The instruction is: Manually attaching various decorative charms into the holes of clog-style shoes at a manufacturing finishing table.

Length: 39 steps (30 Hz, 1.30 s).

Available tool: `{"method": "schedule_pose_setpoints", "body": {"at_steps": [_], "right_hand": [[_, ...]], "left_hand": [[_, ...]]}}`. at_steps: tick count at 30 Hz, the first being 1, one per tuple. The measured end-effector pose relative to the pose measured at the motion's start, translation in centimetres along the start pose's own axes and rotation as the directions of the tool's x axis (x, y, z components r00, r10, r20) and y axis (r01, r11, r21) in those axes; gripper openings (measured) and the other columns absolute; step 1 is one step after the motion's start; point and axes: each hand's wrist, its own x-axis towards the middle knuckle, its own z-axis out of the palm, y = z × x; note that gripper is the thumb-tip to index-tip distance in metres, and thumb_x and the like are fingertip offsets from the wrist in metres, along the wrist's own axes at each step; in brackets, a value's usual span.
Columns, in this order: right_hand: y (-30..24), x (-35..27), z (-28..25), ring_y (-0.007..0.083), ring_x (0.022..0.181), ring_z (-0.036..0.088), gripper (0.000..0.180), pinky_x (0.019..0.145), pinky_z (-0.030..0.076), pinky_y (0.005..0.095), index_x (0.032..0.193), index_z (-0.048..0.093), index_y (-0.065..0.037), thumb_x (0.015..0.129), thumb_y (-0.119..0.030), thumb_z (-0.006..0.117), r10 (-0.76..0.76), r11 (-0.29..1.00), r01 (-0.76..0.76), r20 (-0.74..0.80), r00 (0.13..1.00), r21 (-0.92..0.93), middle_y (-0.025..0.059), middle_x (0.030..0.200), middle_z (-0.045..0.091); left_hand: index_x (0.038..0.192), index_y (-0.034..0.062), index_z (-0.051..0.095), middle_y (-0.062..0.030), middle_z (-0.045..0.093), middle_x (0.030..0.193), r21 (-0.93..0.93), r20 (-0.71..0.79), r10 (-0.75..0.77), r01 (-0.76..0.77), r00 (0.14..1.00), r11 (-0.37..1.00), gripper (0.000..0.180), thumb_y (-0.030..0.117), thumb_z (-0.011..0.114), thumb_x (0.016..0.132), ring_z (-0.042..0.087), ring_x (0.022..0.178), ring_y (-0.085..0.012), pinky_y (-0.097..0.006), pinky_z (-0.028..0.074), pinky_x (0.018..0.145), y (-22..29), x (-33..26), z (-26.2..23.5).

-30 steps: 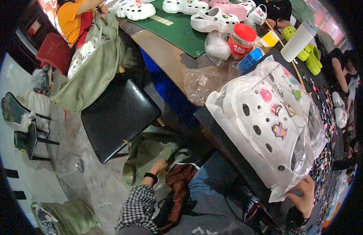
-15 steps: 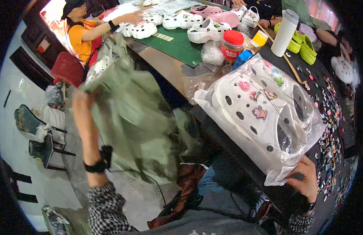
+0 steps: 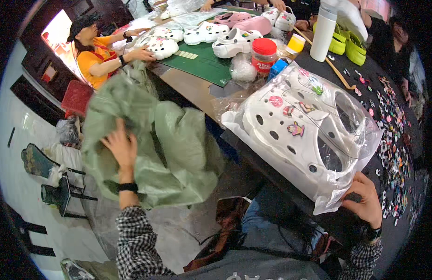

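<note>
My right hand [image 3: 366, 199] pinches the lower corner of a clear plastic bag [image 3: 325, 204] at the table's near edge. A pair of white clogs [image 3: 276, 119] with colourful charms lies inside the bag. To the left, my left hand [image 3: 120, 145] presses against a large, crumpled green woven sack [image 3: 188, 144], its fingers spread. The sack hangs beside the table and is slightly blurred. What is inside it is hidden.
Several white and pink clogs [image 3: 239, 43] stand on a green mat [image 3: 202, 70]. A red-lidded jar [image 3: 264, 58], a white bottle [image 3: 324, 35] and lime clogs [image 3: 354, 49] stand behind the bag. Loose charms [image 3: 395, 144] cover the table's right. People work around it; a chair [image 3: 69, 186] stands left.
My left hand has moved down and right, and the green sack has spread out wider around it. The bagged clogs stay in my right hand's pinch. The person in orange now reaches to white clogs.
</note>
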Motion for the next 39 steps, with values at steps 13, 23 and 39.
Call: {"method": "schedule_pose_setpoints", "body": {"at_steps": [13, 23, 39], "right_hand": [[-0.4, -0.2, -0.4, 0.0302, 0.091, 0.06, 0.027, 0.078, 0.048, 0.0361, 0.086, 0.067, -0.007, 0.062, -0.001, 0.078, -0.003, 1.0, 0.004, -0.003, 1.0, 0.025, 0.01, 0.095, 0.061], [-2.6, -0.7, 0.7, 0.0245, 0.067, 0.06, 0.017, 0.058, 0.049, 0.0346, 0.088, 0.06, -0.007, 0.075, -0.011, 0.071, -0.329, 0.909, 0.272, -0.141, 0.934, -0.317, 0.0051, 0.081, 0.055], [-6.0, -2.9, 5.9, 0.0112, 0.073, 0.053, 0.011, 0.061, 0.041, 0.0232, 0.076, 0.054, -0.013, 0.072, -0.019, 0.062, -0.561, 0.583, 0.285, -0.123, 0.818, -0.761, -0.0008, 0.076, 0.046]], "left_hand": [[0.137, 0.0009, 0.05, -0.0225, 0.053, 0.135, -0.541, 0.64, 0.042, 0.411, 0.767, 0.734, 0.048, 0.021, 0.059, 0.094, 0.053, 0.123, -0.0354, -0.043, 0.044, 0.101, 0.1, -15.0, 10.4], [0.119, -0.0027, 0.061, -0.0152, 0.064, 0.121, -0.926, 0.355, 0.501, 0.222, 0.789, 0.307, 0.028, 0.011, 0.054, 0.095, 0.063, 0.105, -0.0243, -0.032, 0.048, 0.088, 16.0, -8.2, -11.2], [0.129, -0.0083, 0.051, -0.0116, 0.061, 0.124, -0.443, 0.26, 0.927, 0.886, 0.269, -0.133, 0.046, 0.026, 0.043, 0.1, 0.058, 0.115, -0.0204, -0.035, 0.041, 0.103, 26.4, -12.9, -21.9]]}}
